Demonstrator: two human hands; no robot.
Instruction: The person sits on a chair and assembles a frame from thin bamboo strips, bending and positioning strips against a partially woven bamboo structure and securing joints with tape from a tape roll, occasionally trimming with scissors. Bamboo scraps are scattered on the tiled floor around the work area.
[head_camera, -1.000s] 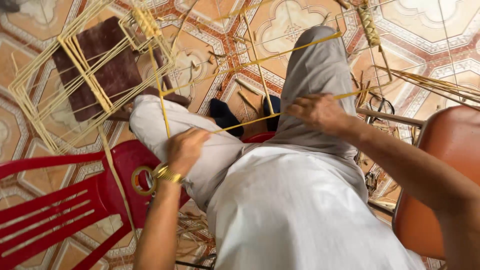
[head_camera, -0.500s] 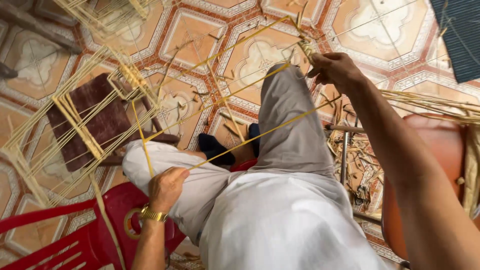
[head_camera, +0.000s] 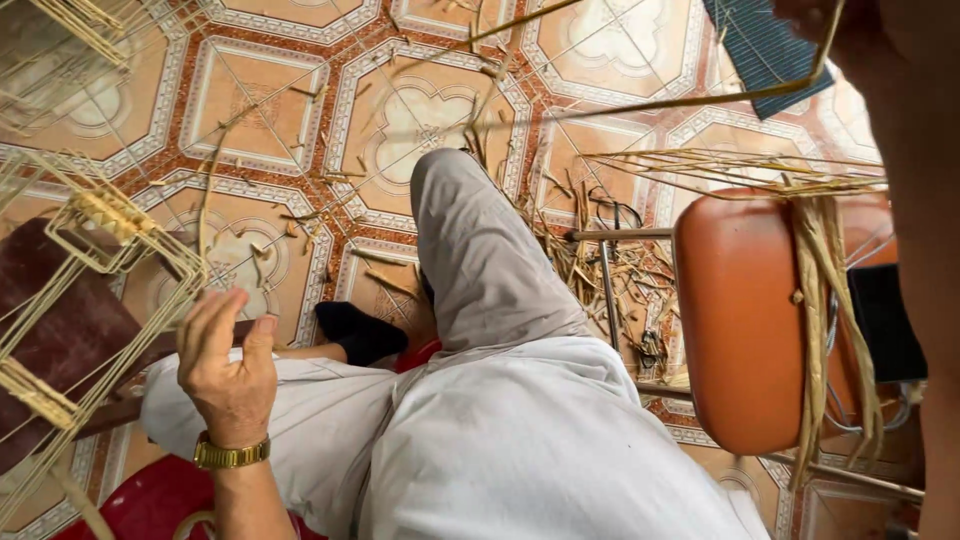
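Here, one orange chair (head_camera: 745, 320) carries one bundle of straw strips (head_camera: 825, 300). One woven cane frame (head_camera: 70, 300) sits lower left; the left hand (head_camera: 228, 370), fingers half-curled, rests beside it. The right hand (head_camera: 850, 30) pinches one long cane strip (head_camera: 680, 102) up high.

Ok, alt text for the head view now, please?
The left hand rests by a woven cane frame while the right hand holds a long cane strip high. Below: tiled floor, orange chair.
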